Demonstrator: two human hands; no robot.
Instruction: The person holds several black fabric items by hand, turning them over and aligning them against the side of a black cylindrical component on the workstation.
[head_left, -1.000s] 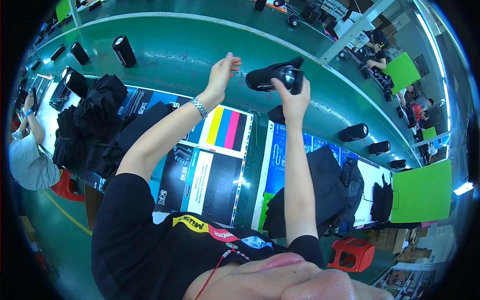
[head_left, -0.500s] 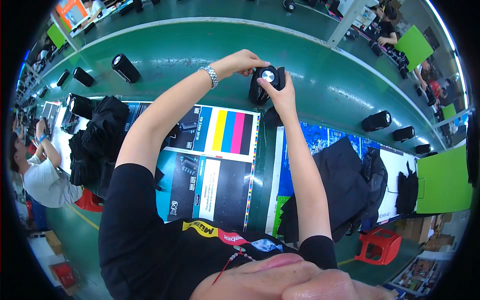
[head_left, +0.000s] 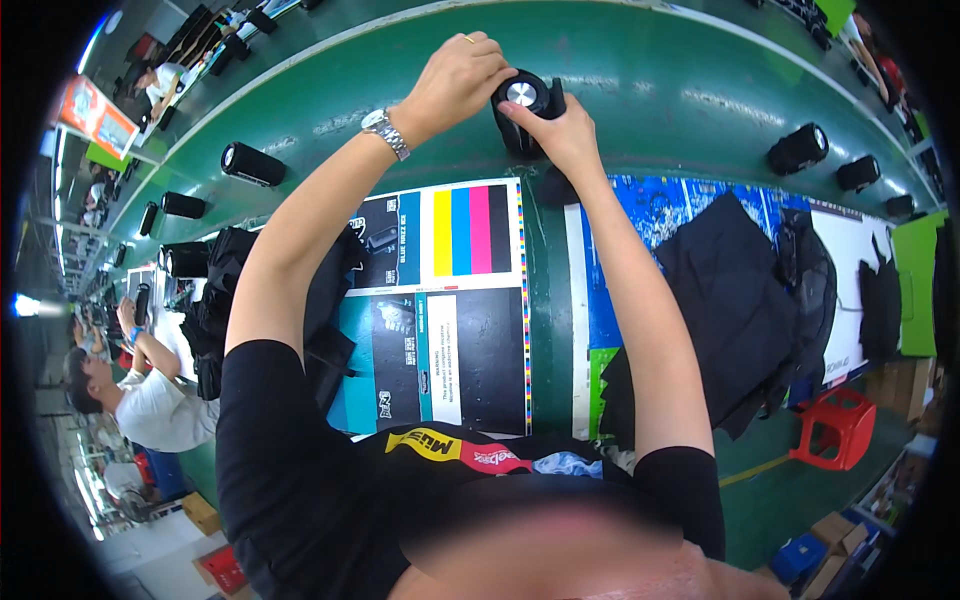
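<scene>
A black, cylindrical speaker (head_left: 522, 138), its round end set with a shiny silver disc, is held over the far side of a green work surface (head_left: 650, 125), its disc end turned up toward the camera; whether its base touches the surface cannot be told. The right hand (head_left: 566, 132) grips it, fingers around the right side and thumb across the near edge. The left hand (head_left: 455, 85), fingers curled, meets the rim at upper left; whether it pinches anything is hidden. Similar dark cylinders (head_left: 252, 164) stand or lie well apart on both sides. Nearer the body are a printed sheet (head_left: 470, 345) with colour bars and, to the right, a heap of black fabric (head_left: 725, 310). On the floor at lower right, beyond a red stool (head_left: 835, 428), sit a blue container (head_left: 798, 556) and cardboard boxes (head_left: 840, 535), their contents too small to make out.
</scene>
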